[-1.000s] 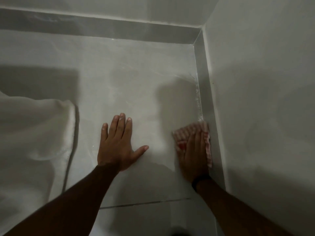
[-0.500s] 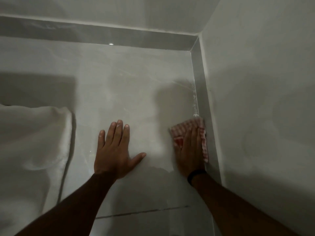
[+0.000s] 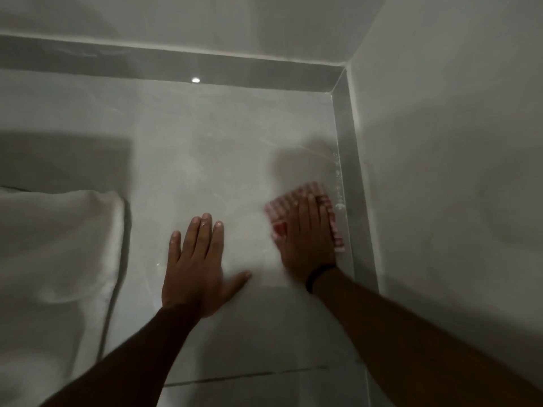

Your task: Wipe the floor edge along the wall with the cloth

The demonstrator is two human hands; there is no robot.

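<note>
A red-and-white checked cloth lies flat on the pale floor tile beside the grey skirting strip of the right wall. My right hand presses down on the cloth with fingers stretched forward, a dark band at the wrist. The cloth's right edge touches the floor edge, where white specks of dust sit just ahead of it. My left hand rests flat on the bare floor with fingers spread, holding nothing.
White fabric is bunched on the floor at the left. The far wall's skirting meets the right one in the corner. A tile joint crosses the floor under my forearms.
My right hand has slid the cloth forward along the right wall's edge toward the corner. My left hand has stayed planted on the floor.
</note>
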